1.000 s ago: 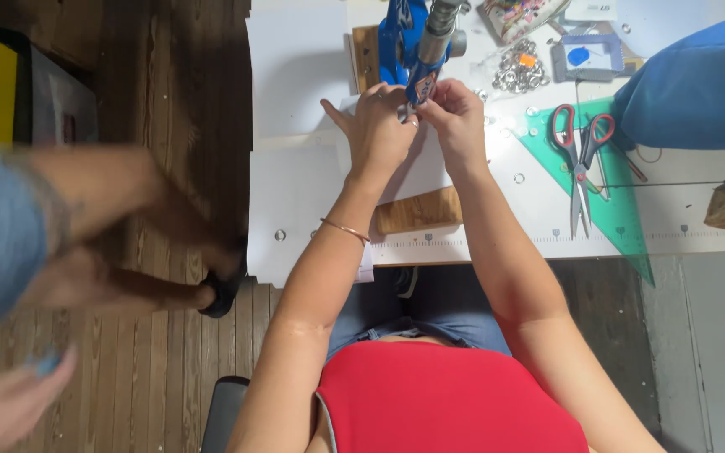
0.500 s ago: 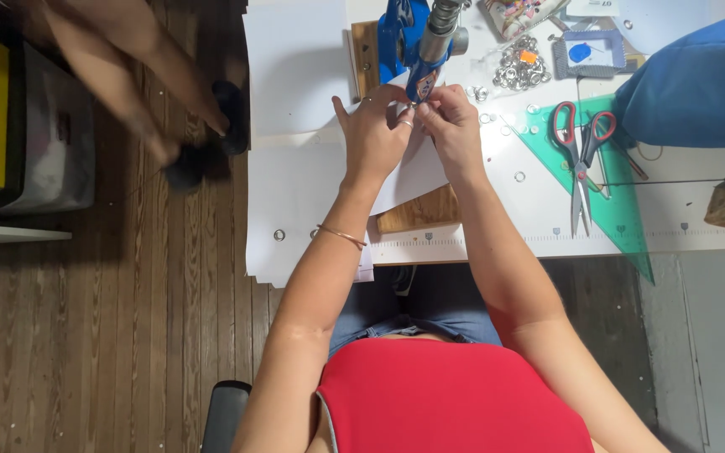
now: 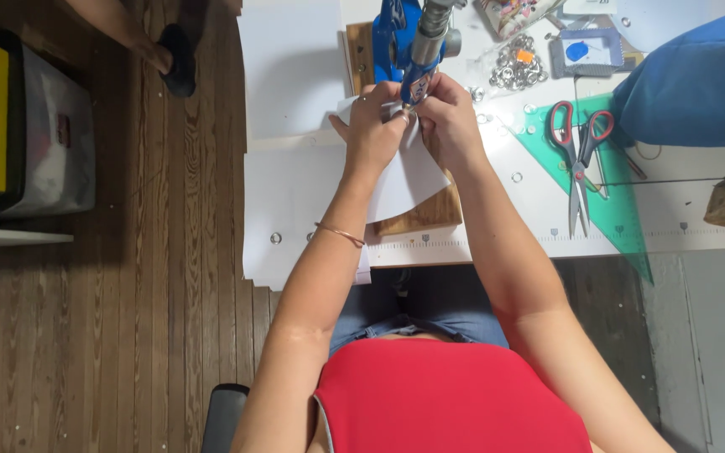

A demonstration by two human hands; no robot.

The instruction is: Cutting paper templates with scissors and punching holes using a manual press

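Right now both hands meet under the head of a blue press [image 3: 404, 38] at the far edge of the table [image 3: 698, 214]. The left hand [image 3: 373, 126] and right hand [image 3: 449, 117] each pinch a white sheet [image 3: 409, 180] with closed fingers, holding its edge beneath the press tip; what sits exactly at the fingertips is too small to tell. Several metal rings already sit along the lower edge of a larger white sheet [image 3: 295, 201], so some of the fastening looks done, while the held piece appears to be mid-setting. A wooden board [image 3: 425, 214] lies beneath the sheet. To the right lie a pile of loose metal rings [image 3: 515, 69], red-handled scissors [image 3: 576, 159] on a green triangle ruler [image 3: 618, 197], and blue cloth [image 3: 698, 84]. Nothing crowds the hands. Another person's foot [image 3: 169, 54] stands on the wooden floor at the left, well apart.
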